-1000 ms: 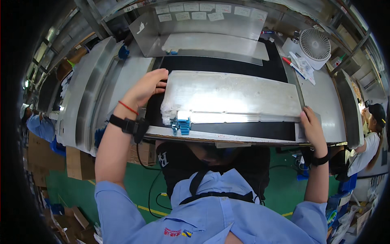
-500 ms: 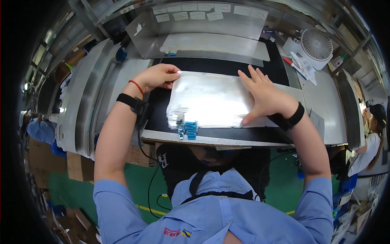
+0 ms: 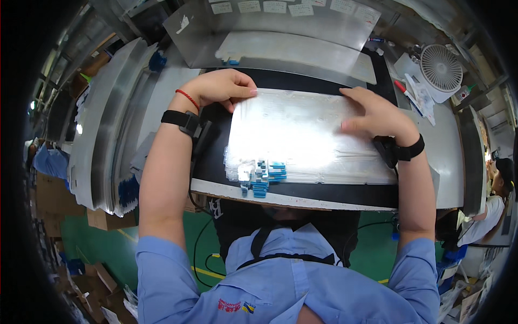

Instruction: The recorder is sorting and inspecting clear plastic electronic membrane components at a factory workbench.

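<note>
Hands point(image 3: 229, 86) at glossy silvery sheets point(image 3: 302, 137)

White fan point(image 3: 441, 67), red marker point(image 3: 400, 86), cardboard box point(image 3: 109, 220)

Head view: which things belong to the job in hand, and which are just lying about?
In use: left hand, at the upper left corner of the silvery stack; right hand, over its right part; blue tabs; black work surface beneath.

Apparently just lying about: white fan; red-capped marker.
</note>
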